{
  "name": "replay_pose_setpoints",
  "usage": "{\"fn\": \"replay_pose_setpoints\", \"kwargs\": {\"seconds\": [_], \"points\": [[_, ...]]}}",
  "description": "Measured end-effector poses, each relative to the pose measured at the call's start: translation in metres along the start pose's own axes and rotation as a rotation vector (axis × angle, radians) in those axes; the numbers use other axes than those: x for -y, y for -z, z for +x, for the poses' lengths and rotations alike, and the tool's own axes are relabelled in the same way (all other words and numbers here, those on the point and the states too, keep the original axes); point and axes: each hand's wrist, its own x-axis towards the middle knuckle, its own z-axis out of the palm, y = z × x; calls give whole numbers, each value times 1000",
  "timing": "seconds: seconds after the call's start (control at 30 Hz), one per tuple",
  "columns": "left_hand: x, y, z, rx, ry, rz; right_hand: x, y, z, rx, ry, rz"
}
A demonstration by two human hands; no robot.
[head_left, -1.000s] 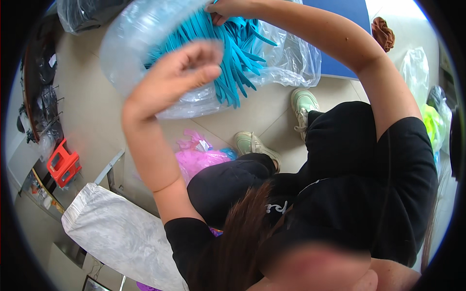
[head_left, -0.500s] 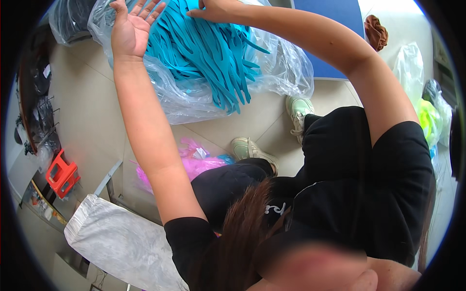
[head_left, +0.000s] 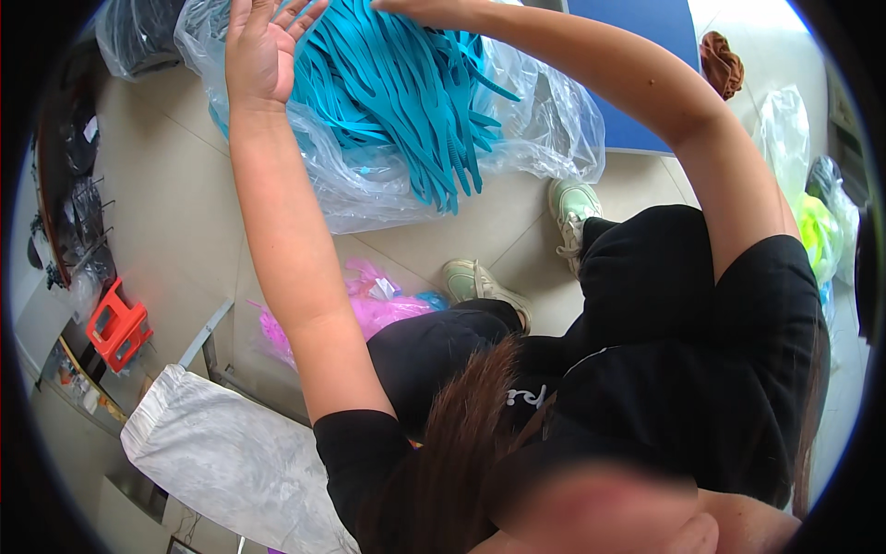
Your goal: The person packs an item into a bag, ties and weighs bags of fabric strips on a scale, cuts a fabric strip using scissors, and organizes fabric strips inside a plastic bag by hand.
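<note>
Open left hand (head_left: 261,51) — fingers spread over teal straps (head_left: 406,83).

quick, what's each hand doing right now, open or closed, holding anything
Left hand: open, fingers spread, resting on the clear plastic bag.
Right hand: mostly cut off at the top edge over the teal straps; cannot tell.

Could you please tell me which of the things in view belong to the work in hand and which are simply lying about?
In hand:
- left hand, open, on the clear plastic bag
- right hand, on the teal straps

Lying about:
- pink bag
- red stool
- white sack
- dark bag
- blue panel
</note>
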Motion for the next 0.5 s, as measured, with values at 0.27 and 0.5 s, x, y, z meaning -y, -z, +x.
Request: {"fn": "replay_pose_setpoints", "kwargs": {"seconds": [0.27,0.5], "points": [[-11,5,-6,9,47,51,-3,-1,10,-96,92,-168],[10,0,-25,-200,151,479,43,15,-48,-182,314,41]]}}
